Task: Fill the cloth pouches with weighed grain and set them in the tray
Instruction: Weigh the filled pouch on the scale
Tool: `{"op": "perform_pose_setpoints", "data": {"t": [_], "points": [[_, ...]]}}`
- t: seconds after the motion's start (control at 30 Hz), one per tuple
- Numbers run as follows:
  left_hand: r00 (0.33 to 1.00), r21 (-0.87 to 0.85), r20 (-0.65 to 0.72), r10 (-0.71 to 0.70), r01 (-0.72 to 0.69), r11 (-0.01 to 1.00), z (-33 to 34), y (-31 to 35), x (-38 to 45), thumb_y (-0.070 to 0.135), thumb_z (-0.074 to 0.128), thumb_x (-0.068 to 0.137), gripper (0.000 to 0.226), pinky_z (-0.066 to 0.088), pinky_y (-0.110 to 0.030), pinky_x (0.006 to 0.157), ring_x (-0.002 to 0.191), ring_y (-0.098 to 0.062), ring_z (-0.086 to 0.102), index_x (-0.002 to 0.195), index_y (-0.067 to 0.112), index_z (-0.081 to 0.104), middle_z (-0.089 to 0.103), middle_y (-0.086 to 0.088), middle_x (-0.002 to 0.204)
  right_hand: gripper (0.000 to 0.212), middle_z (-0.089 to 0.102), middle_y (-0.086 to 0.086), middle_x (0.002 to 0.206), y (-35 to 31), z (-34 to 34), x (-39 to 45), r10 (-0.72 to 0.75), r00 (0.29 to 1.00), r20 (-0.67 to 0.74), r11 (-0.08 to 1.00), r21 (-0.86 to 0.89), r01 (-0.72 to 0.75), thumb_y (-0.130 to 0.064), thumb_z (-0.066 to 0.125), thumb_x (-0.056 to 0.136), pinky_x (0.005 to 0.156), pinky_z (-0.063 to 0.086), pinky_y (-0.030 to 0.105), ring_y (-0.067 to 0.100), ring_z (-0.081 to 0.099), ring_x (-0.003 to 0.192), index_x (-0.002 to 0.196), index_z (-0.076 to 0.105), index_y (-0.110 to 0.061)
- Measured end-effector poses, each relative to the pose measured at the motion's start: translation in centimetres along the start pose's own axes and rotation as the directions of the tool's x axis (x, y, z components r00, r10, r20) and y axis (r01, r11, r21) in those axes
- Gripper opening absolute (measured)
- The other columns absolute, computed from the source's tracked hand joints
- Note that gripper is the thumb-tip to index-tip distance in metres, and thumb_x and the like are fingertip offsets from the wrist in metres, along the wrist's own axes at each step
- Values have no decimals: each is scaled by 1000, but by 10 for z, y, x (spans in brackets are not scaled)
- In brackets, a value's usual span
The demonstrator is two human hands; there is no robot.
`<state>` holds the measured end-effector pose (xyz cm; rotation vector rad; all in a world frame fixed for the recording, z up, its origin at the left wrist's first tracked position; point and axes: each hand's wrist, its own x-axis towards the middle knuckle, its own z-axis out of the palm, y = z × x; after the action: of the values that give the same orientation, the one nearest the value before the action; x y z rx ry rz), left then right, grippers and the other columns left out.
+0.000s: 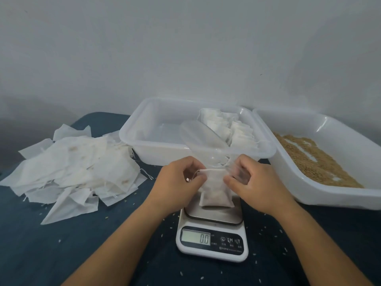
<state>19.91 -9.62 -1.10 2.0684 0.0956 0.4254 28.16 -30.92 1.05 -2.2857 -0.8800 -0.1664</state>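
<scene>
Both grips pinched on one filled pouch point(215, 189) above scale point(212, 242): left hand point(181, 182), right hand point(250, 182). Pouch mouth partly hidden by fingers. Two trays: pouch tray point(140, 139), grain tray point(329, 195). Empty pouch heap point(72, 170) uncountable.

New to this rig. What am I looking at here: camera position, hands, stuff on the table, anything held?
There is no robot here, just a person's two bare hands. The single picture comes from a wide-angle camera worn on the head, looking forward and down.

The left hand and right hand both pinch the top of a filled cloth pouch over the kitchen scale, whose display reads 0.0. The right hand also holds a clear plastic scoop.

On the dark blue cloth surface: a pile of empty pouches on the left, a clear tray with filled pouches behind the scale, and a white bin of grain on the right. Loose grains lie scattered around.
</scene>
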Motion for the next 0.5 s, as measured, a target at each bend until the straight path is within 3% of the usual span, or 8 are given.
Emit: {"op": "perform_pose_setpoints", "data": {"t": [0.13,0.2,0.27,0.33,0.43,0.5], "points": [[997,151,-12,71,-69,986,-2,-1,0,30,71,90,8,50,-20,76,84,-3,63,90,37,68,70,17,88,39,55,-44,74,-1,0,-1,6,997,-73,1000,-3,-6,-35,79,89,65,39,1,-21,53,72,73,43,-36],[998,165,-41,51,-44,985,-4,-3,1,37,71,91,8,48,-15,79,89,1,62,99,39,67,69,17,93,38,55,-45,72,-2,-2,-2,4,991,-137,1000,15,-2,-32,79,89,61,39,0,-24,54,71,74,44,-31],[995,153,-96,-13,27,988,-7,-6,4,43,69,93,12,42,-6,74,89,8,61,105,40,66,69,20,94,33,63,-35,74,-2,-3,-1,17,980,-200,999,43,-8,-35,78,90,58,45,8,-12,62,72,76,49,-28],[979,115,-179,-92,114,987,-12,-9,8,45,66,95,8,39,-5,68,82,14,60,98,38,68,69,23,88,29,67,-21,76,-3,-5,0,46,963,-264,998,55,-33,-41,75,91,59,49,18,6,63,70,80,53,-25],[938,-5,-286,-197,204,979,-20,-17,14,45,63,96,17,45,-22,67,68,9,60,87,32,69,68,20,77,29,57,-4,65,-3,-10,0,56,925,-377,998,59,-36,-46,69,93,53,44,25,17,57,57,80,52,-27],[914,-113,-311,-260,236,965,-24,-21,18,44,64,96,21,44,-29,65,56,4,56,84,28,69,66,20,69,25,62,-5,77,-2,-12,0,90,902,-423,994,90,-57,-46,68,94,60,53,39,22,65,61,87,55,-26]]}}
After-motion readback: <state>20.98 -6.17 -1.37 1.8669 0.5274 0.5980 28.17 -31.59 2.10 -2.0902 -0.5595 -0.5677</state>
